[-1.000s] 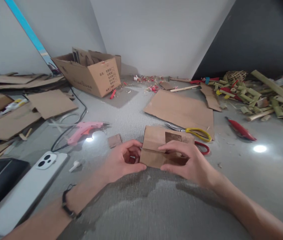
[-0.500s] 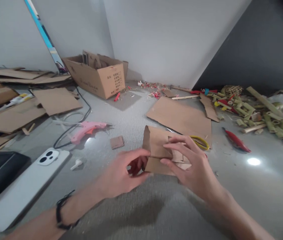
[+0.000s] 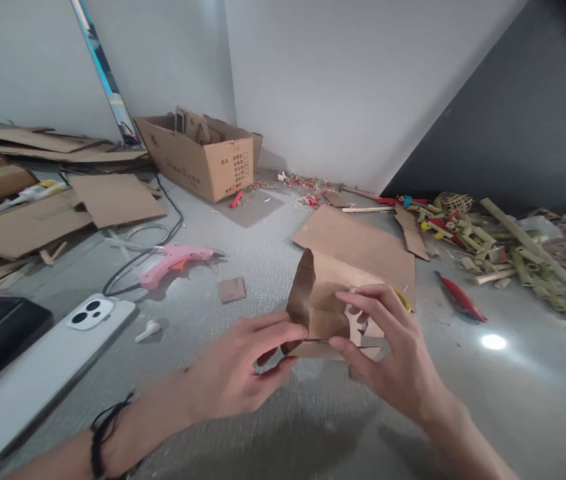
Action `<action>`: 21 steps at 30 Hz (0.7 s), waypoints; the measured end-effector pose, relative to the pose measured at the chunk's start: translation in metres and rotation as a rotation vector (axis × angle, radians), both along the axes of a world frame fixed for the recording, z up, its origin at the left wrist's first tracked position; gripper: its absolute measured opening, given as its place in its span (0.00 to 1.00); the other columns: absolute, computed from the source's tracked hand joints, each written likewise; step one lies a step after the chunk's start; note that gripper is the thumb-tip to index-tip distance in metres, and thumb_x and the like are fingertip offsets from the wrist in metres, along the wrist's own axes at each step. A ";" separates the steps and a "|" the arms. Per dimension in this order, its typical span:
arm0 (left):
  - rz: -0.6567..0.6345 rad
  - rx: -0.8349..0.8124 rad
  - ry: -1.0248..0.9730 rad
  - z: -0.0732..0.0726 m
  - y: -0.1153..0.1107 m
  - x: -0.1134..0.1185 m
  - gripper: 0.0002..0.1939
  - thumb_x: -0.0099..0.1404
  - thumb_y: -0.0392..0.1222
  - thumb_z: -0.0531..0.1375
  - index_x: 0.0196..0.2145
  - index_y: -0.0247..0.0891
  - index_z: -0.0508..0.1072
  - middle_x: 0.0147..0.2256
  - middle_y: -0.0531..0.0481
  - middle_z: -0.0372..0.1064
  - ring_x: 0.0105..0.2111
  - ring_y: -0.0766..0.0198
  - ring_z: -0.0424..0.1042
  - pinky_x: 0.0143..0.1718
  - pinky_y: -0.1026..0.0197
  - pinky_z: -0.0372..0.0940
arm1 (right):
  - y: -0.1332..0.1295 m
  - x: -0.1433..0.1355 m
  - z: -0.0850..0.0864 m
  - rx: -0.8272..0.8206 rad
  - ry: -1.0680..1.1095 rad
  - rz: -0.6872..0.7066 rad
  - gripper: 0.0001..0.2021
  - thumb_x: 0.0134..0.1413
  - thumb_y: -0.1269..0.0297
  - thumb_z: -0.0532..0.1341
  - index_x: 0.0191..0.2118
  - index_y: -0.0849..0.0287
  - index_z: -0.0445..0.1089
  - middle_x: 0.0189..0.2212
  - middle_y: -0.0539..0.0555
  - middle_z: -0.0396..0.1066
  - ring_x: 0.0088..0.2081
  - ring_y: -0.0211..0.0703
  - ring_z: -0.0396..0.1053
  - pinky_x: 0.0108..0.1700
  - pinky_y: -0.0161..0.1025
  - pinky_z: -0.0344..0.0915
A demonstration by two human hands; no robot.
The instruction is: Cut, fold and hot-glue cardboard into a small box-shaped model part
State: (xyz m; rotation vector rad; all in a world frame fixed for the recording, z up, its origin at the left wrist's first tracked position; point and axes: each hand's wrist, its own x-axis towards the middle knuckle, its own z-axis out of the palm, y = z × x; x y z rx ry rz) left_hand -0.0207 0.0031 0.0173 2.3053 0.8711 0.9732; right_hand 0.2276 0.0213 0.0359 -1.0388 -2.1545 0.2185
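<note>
A folded piece of cardboard (image 3: 330, 287), bent into a small open box shape, is between my two hands. My left hand (image 3: 250, 363) grips its lower left edge, thumb below and fingers on the upper side. My right hand (image 3: 395, 347) holds the right side, with the thumb at the lower flap and the fingers bent over a cut-out part. Behind my right fingers shows a bit of a yellow handle (image 3: 403, 301). A flat cardboard sheet (image 3: 357, 240) lies just beyond.
A pink glue gun (image 3: 173, 263) with its cord, a small cardboard square (image 3: 231, 290), a white earbud (image 3: 148, 331) and a phone (image 3: 47, 373) lie to the left. A cardboard box (image 3: 203, 160) stands behind. Rightward are a red tool (image 3: 463, 300) and bamboo pieces (image 3: 493, 243).
The folded cardboard has opened wider and tilted, so more of its inside shows. Both hands keep their hold. The camera view has shifted slightly.
</note>
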 end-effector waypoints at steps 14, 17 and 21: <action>0.119 0.179 -0.193 -0.005 0.006 -0.002 0.18 0.65 0.30 0.63 0.51 0.39 0.70 0.34 0.51 0.71 0.34 0.63 0.66 0.36 0.60 0.64 | 0.005 -0.006 -0.023 -0.425 0.540 0.071 0.17 0.54 0.63 0.71 0.50 0.51 0.73 0.39 0.53 0.76 0.39 0.42 0.75 0.38 0.35 0.76; 0.159 0.308 -0.216 0.002 0.004 -0.002 0.15 0.66 0.28 0.61 0.49 0.40 0.73 0.36 0.48 0.73 0.40 0.58 0.66 0.45 0.52 0.64 | 0.005 -0.014 -0.024 -0.419 0.663 0.062 0.17 0.52 0.63 0.73 0.47 0.54 0.73 0.42 0.55 0.75 0.38 0.41 0.76 0.40 0.37 0.77; 0.170 0.389 -0.205 0.014 -0.005 -0.002 0.21 0.65 0.24 0.57 0.52 0.41 0.74 0.39 0.45 0.71 0.45 0.55 0.65 0.50 0.46 0.65 | 0.004 -0.019 -0.021 -0.322 0.617 0.124 0.12 0.52 0.61 0.73 0.40 0.57 0.72 0.39 0.54 0.75 0.40 0.44 0.77 0.43 0.40 0.77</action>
